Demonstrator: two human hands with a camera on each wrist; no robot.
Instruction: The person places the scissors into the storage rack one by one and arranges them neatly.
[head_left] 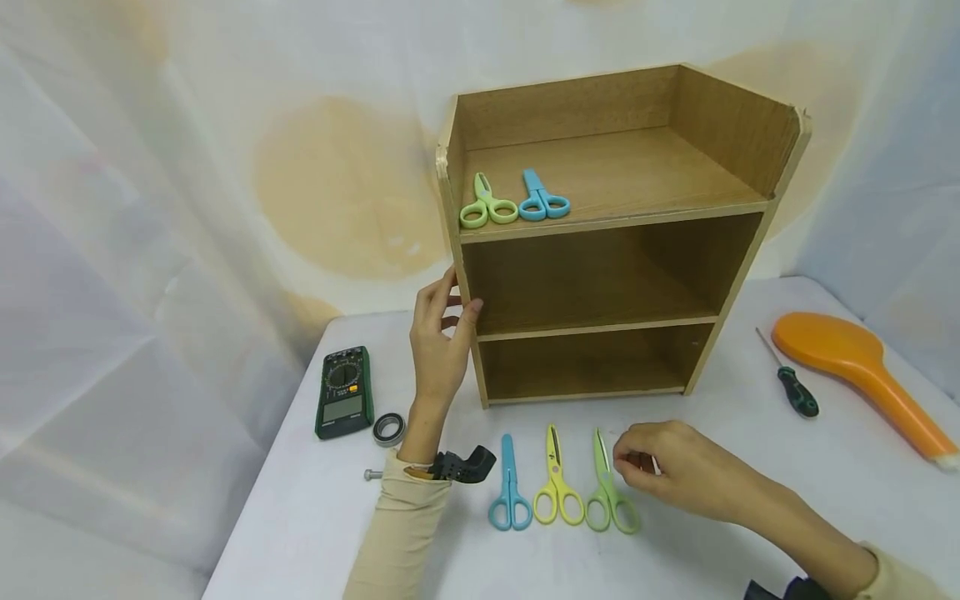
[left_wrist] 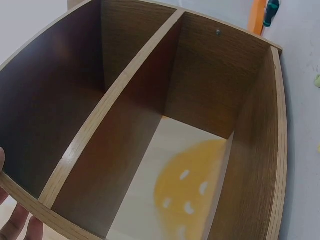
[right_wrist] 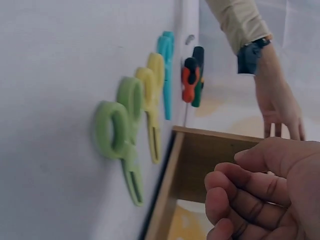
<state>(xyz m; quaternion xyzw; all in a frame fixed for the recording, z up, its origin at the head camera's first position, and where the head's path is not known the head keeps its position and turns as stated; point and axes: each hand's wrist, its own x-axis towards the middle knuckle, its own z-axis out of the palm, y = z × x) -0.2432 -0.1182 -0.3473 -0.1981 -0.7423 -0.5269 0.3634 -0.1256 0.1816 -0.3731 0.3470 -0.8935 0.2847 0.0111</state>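
My left hand (head_left: 441, 342) grips the left side panel of a wooden shelf unit (head_left: 596, 332), thumb at its front edge and fingers around the outer side. Above the table my right hand (head_left: 678, 467) hovers with loosely curled fingers, holding nothing. It is nearest to the green scissors (head_left: 611, 492), which lie in a row with yellow scissors (head_left: 557, 483) and blue scissors (head_left: 509, 492) in front of the unit. On the top shelf, at the left, lie another pair of green scissors (head_left: 487, 204) and of blue scissors (head_left: 542, 200).
A multimeter (head_left: 345, 393), a ring bearing (head_left: 388, 429) and a bolt (head_left: 372, 475) lie at the left, by my left forearm. At the right are a screwdriver (head_left: 791, 379) and an orange paddle-shaped tool (head_left: 855, 367). A red-and-black object (right_wrist: 190, 80) shows beside the multimeter in the right wrist view.
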